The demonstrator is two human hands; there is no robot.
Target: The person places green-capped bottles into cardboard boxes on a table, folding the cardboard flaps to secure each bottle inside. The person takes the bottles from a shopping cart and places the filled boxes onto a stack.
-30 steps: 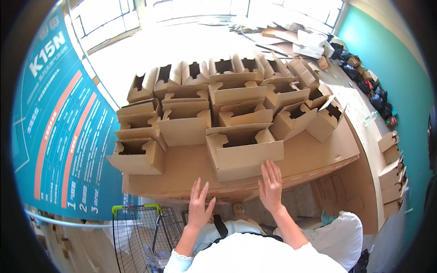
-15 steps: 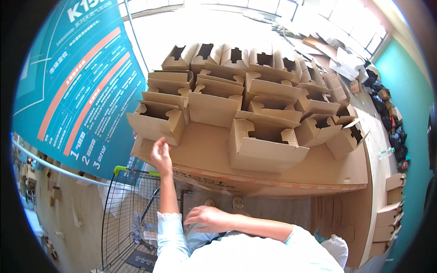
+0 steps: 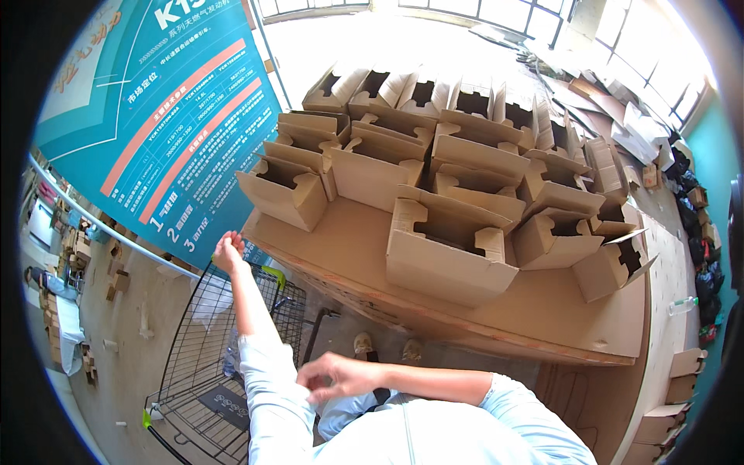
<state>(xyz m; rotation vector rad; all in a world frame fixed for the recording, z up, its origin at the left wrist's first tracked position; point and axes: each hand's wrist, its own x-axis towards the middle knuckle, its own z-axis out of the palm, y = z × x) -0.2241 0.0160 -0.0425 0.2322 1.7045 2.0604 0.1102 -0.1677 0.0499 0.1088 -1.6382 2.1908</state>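
Note:
My left hand (image 3: 229, 253) is raised over the wire shopping cart (image 3: 203, 341), beside the cart's green corner and in front of the teal banner. Its fingers are loosely bent and apart, with nothing visible in them. My right hand (image 3: 342, 377) reaches across my body to the left sleeve (image 3: 273, 387), fingertips close to the cloth. Its fingers are curved with a gap to the thumb; whether they touch the sleeve I cannot tell. Nearest my left hand stands an open-topped brown cardboard box (image 3: 285, 194). A larger open box (image 3: 446, 263) sits near the front edge.
Several open cardboard boxes (image 3: 474, 147) stand in rows on a big flat carton (image 3: 341, 240). The teal banner (image 3: 178, 132) rises at the left. Cardboard scraps and dark bags (image 3: 690, 225) line the right wall. A clear bottle (image 3: 682, 306) lies at the right.
My left hand has moved left, away from the nearest box and over the cart. My right hand has curled from a flatter pose beside the left sleeve. The view has turned left.

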